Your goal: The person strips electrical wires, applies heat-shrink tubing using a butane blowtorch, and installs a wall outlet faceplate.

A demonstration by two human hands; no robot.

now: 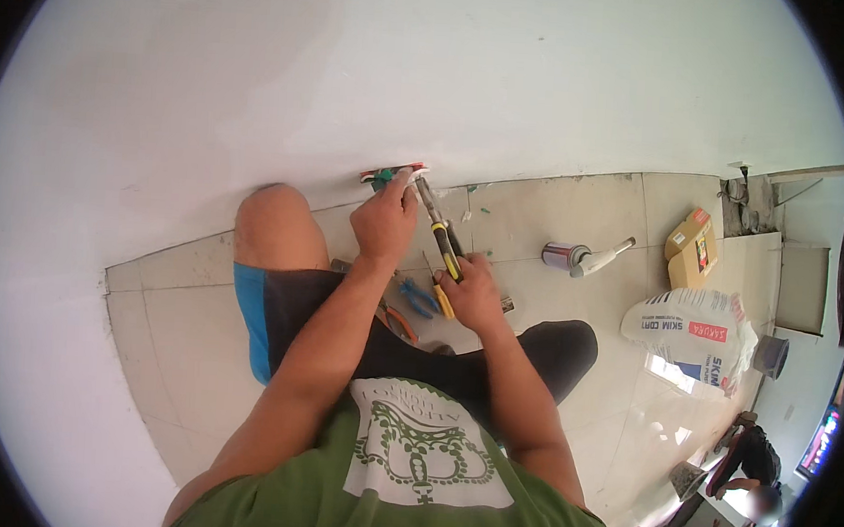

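Orange-handled pliers (402,325) lie on the beige tiled floor (525,216), blue-handled pliers (420,300) just beyond. The right hand (472,291) clamps its fingers on a black-and-yellow-handled metal tool (440,234) slanting far-left. The left hand (386,223) is at a red-and-green fitting (380,177) low on the white wall (432,73); whether its fingers grip, I cannot tell.

Matt wall (450,84) fills the top, glossy tiles (614,417) gleam lower right, and above centre there's a metal hammer shaft (430,200)!
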